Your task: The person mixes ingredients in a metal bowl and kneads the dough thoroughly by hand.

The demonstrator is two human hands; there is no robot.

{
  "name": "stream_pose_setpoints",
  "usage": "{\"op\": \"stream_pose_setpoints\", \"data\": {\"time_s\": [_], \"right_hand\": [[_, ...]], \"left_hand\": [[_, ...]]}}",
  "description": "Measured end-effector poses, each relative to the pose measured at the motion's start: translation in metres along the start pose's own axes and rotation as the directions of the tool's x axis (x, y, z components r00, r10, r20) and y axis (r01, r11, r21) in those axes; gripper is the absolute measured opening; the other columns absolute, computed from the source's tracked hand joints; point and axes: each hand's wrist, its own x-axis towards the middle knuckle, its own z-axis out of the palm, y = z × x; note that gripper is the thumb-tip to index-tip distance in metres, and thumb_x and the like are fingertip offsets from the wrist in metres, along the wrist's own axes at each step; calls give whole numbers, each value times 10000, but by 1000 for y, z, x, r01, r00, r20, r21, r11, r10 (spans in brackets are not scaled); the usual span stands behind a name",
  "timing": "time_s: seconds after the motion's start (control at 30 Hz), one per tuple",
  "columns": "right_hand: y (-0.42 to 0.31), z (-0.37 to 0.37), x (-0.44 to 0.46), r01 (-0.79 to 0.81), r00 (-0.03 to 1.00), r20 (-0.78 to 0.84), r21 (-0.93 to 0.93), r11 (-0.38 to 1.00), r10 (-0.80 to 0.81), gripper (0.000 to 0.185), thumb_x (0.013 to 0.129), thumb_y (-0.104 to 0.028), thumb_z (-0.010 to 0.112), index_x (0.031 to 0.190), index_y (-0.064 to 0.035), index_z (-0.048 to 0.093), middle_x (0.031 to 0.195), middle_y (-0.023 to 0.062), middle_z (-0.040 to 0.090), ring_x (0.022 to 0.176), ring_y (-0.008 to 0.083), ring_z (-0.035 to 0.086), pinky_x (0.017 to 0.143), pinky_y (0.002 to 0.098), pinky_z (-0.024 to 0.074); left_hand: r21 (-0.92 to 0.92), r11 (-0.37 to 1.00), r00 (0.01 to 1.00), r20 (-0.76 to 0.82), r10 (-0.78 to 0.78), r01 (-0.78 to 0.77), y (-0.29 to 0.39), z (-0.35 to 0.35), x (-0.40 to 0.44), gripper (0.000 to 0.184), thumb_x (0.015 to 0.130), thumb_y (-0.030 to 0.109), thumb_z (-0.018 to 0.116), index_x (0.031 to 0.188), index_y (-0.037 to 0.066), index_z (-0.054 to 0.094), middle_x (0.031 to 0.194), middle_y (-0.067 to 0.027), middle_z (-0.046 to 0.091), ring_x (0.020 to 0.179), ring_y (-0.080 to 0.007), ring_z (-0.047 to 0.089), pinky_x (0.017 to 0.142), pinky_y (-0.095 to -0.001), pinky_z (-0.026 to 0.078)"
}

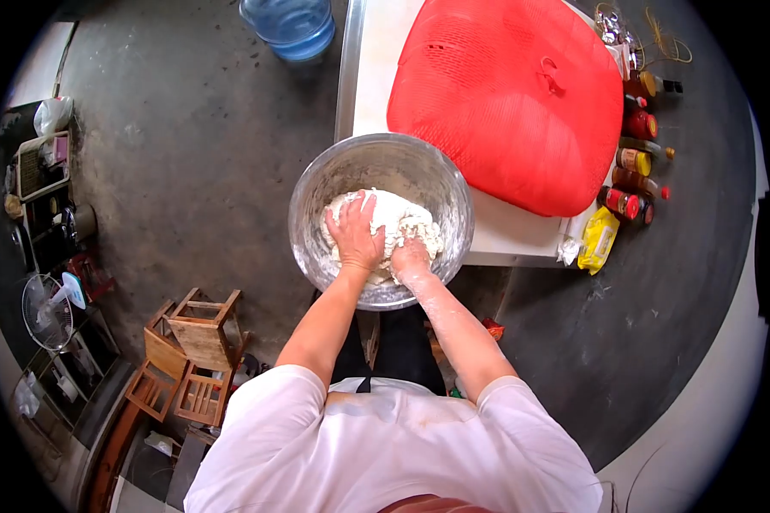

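Note:
A pale, floury mass of dough [395,210] lies in a large metal bowl [312,184], rough and crumbly on its right side. My left hand [357,232] rests on the dough's left part with its fingers spread. Lower and to the right, my right hand [411,258] is pressed into the crumbly part, its fingers curled in and partly hidden by dough. Flour coats that hand and forearm. The bowl sits in front of my body, against the near left corner of a white table.
A red mesh cover [505,103] lies on the white table [505,238]. Bottles and jars [637,162] and a yellow packet [599,239] line its right side. A blue water jug [295,30] stands ahead; wooden chairs [201,346] and a fan [51,309] are at left.

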Motion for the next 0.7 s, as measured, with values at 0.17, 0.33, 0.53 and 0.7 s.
{"op": "stream_pose_setpoints", "data": {"time_s": [0.17, 0.33, 0.53, 0.7], "right_hand": [[-14, -39, 36, 118, 987, -112, -14, 993, -119, 292, 753, -144, 434, 907, 29, 611, 919, 258, 579, 887, 376, 559, 816, 423, 435], [-6, -39, 71, 131, 979, -151, -30, 991, -134, 262, 717, -156, 515, 874, 31, 612, 930, 234, 587, 900, 348, 560, 810, 401, 440], [-14, -74, -13, 139, 965, 85, 629, 765, -246, 494, 638, -173, 691, 1067, 21, 543, 963, 81, 607, 878, 142, 543, 769, 293, 438], [8, -18, -36, 289, 955, -213, 826, 484, -206, 488, 728, -145, 644, 1158, 2, 466, 1073, 97, 558, 975, 183, 525, 842, 304, 417]], "left_hand": [[192, 974, 988, 74, -133, 117, 2, 16, 42, 534, 670, 347, 587, 1157, 159, 474, 1193, -64, 438, 1135, -265, 353, 990, -547, 118], [132, 981, 988, -86, -130, 141, -3, 35, 56, 462, 710, 364, 565, 1122, 170, 492, 1169, -62, 462, 1135, -264, 351, 978, -555, 139], [-311, 859, 832, 513, -208, 407, -41, -24, 95, 485, 792, 417, 453, 1096, 52, 552, 1042, -191, 558, 1008, -344, 501, 848, -411, 402], [-71, 966, 829, 530, -176, 250, -45, -20, 76, 574, 800, 434, 423, 1233, 58, 433, 1229, -234, 419, 1128, -388, 393, 977, -411, 283]]}}
